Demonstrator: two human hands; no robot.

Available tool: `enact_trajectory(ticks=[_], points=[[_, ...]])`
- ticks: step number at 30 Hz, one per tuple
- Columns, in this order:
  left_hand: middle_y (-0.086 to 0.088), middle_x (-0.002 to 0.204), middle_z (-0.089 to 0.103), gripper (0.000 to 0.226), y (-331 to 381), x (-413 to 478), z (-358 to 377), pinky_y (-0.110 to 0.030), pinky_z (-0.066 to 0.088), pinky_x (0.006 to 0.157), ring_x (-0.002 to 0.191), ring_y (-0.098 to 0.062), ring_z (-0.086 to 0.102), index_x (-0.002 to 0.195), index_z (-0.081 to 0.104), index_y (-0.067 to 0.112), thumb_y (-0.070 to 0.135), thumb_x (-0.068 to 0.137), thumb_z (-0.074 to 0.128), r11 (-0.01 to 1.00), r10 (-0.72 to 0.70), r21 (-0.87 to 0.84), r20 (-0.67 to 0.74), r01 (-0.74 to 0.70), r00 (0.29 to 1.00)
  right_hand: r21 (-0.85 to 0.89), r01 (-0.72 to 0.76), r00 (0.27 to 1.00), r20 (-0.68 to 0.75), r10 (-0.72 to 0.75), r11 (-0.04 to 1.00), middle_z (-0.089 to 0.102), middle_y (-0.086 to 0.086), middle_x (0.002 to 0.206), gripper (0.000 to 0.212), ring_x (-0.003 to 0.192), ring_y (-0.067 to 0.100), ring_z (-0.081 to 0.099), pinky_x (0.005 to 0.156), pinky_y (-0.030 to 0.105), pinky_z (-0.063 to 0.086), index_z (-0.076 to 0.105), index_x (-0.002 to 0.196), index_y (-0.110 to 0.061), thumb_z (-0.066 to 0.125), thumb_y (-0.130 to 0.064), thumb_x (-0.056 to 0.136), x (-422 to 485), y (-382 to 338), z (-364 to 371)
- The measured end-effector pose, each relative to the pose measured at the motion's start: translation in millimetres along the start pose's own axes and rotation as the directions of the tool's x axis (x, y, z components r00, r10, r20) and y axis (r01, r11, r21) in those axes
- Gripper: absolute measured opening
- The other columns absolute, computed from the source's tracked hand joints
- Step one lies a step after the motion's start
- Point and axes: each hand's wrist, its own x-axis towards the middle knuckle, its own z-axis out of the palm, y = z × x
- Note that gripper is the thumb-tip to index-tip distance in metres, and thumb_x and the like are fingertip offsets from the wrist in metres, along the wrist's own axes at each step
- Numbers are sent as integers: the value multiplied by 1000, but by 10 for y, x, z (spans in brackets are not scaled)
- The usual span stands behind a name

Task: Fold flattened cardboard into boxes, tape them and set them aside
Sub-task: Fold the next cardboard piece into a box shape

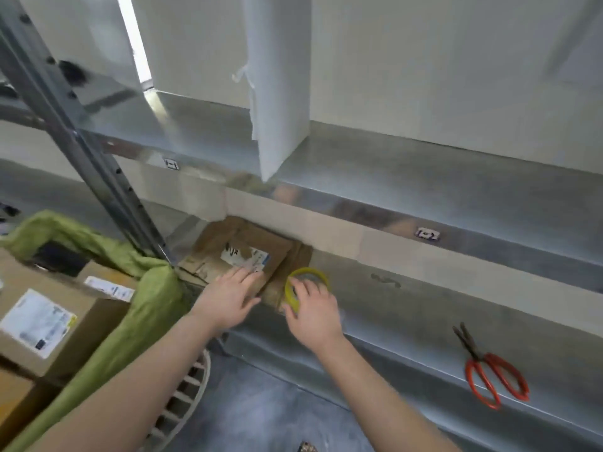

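A brown cardboard box with a torn white label lies on the lower metal shelf, pushed against the back wall. My left hand presses flat on its near top flap, fingers straight. My right hand grips a roll of tape with a yellow core held upright against the box's right side.
Red-handled scissors lie on the shelf to the right. An upper metal shelf carries white boards. At left a green bag and labelled cardboard boxes stand beside a slanted shelf post. A white slatted basket sits below.
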Motion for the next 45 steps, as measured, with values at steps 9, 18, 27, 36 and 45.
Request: enact_trajectory(ticks=[9,18,27,36,45], points=[[-6,149,36,57,-1461,351,-6,-34,26,113,137,-25,33,146,33,21,44,96,46,987,-88,-124,125,103,988,115,-111,992,75,102,987,51,5,138,55,123,29,47,100,40,42,41,142,-25,50,-46,91,787,-685,521],[-10,153,27,70,-2228,768,135,-35,32,110,135,-29,37,148,27,26,53,90,55,910,-147,-309,382,276,913,226,-493,870,128,476,840,42,11,141,66,127,28,45,104,34,39,35,145,-16,60,-42,90,1116,-1013,918],[-8,145,41,67,-2390,943,293,-32,36,106,129,-26,45,142,38,26,32,84,71,744,-158,-547,415,385,896,387,-616,776,147,613,687,51,12,132,69,117,27,54,91,28,43,45,139,-19,76,-28,78,1238,-976,1014],[-3,129,44,74,-2299,943,126,-29,36,102,122,-22,45,135,46,33,16,72,82,678,-109,-682,276,274,955,550,-548,790,91,607,630,40,4,139,74,126,22,46,97,18,32,47,139,-27,82,-25,73,1125,-914,826],[5,142,36,75,-1633,890,-105,-22,32,101,127,-14,37,130,39,48,16,75,79,599,49,-781,254,175,966,575,-463,804,-48,592,675,44,7,132,76,122,22,46,107,33,38,50,136,-31,85,-22,69,663,-498,346]])
